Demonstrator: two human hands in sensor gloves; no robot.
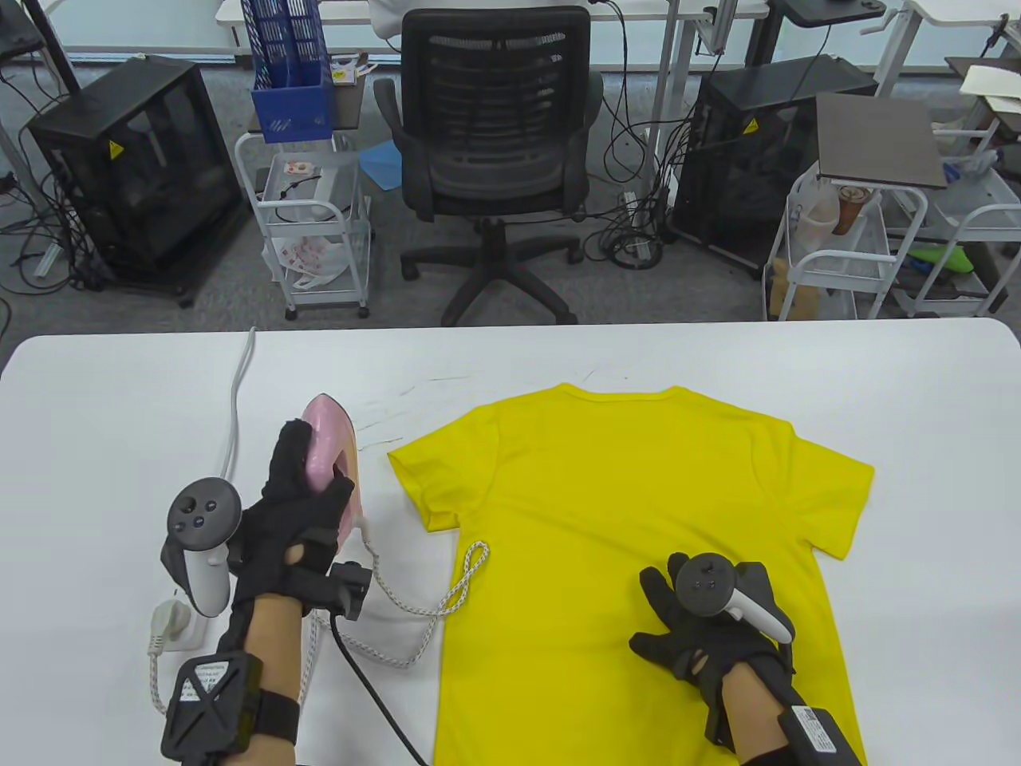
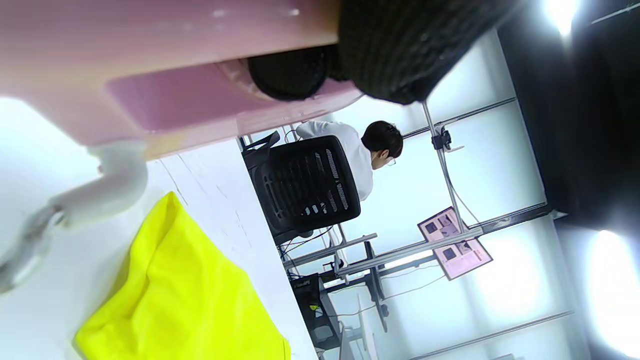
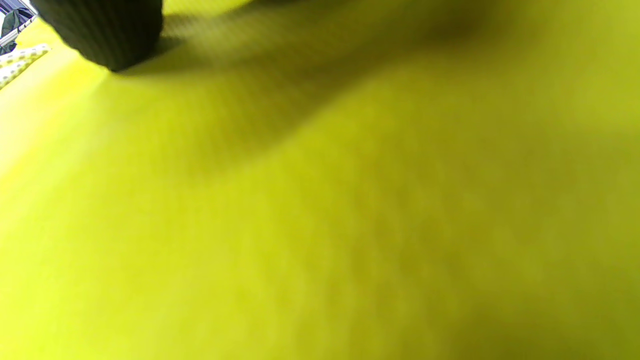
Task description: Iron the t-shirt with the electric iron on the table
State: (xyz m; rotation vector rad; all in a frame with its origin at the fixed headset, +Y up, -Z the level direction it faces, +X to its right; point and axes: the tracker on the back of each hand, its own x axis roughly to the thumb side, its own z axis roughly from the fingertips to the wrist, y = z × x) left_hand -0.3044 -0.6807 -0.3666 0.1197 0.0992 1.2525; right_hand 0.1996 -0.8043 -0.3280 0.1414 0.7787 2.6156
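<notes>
Table view shows my risk: the cord (image 1: 431, 594) loops onto the t-shirt (image 1: 630, 542) and could drag its edge. My left hand (image 1: 295, 519) has its grip clenched around the iron (image 1: 331, 455) beside the sleeve; my right hand (image 1: 702, 630) presses flat, released, on the shirt on the bench (image 1: 120, 415).

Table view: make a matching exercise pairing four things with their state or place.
Things:
1. iron
2. t-shirt
3. iron cord
4. right hand

States:
A. looped, partly lying on the yellow fabric
B. gripped by the left hand, left of the shirt
C. resting flat on the shirt
D. spread flat on the white table

Pairs: 1-B, 2-D, 3-A, 4-C
</notes>
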